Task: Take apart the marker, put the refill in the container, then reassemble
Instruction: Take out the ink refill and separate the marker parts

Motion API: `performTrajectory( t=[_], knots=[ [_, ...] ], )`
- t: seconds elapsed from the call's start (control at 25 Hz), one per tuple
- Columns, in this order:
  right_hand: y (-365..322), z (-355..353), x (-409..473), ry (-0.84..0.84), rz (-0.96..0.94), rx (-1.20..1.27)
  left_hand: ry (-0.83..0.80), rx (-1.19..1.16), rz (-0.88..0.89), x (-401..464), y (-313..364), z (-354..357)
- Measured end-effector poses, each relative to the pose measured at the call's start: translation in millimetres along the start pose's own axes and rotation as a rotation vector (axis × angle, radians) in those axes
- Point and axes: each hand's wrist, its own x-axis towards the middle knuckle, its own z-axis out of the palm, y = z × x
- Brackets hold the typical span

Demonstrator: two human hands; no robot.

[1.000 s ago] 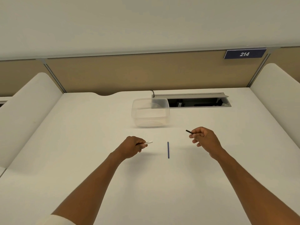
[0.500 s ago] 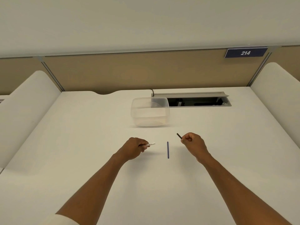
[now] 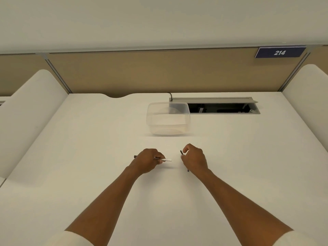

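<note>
My left hand (image 3: 148, 161) grips the white marker barrel (image 3: 166, 159), whose open end points right and whose dark back end pokes out to the left. My right hand (image 3: 194, 159) holds a small dark marker piece (image 3: 181, 152) between its fingers and hovers over the thin blue refill (image 3: 188, 170). The refill lies on the desk, and only its near tip shows below the hand. Whether the fingers touch the refill is hidden. A clear plastic container (image 3: 168, 120) stands open farther back, apart from both hands.
The white desk (image 3: 88, 157) has curved white side dividers (image 3: 30, 103) at left and right. An open cable tray (image 3: 221, 108) with a black cable sits behind the container. A tan partition with a "214" sign (image 3: 280, 52) closes the back.
My right hand has moved left and down over the refill, covering most of it. My left hand with the barrel has stayed nearly in place.
</note>
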Motion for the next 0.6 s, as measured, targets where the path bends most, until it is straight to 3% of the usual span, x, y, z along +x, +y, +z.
performTrajectory(
  t=[0.28, 0.6],
  knots=[
    [-1, 24, 2, 0.029, -0.109, -0.239, 0.015, -0.023, 0.000, 0, -13, 2],
    [2, 31, 6, 0.073, -0.167, -0.250, 0.006, -0.015, -0.022, -4, -20, 5]
  ],
)
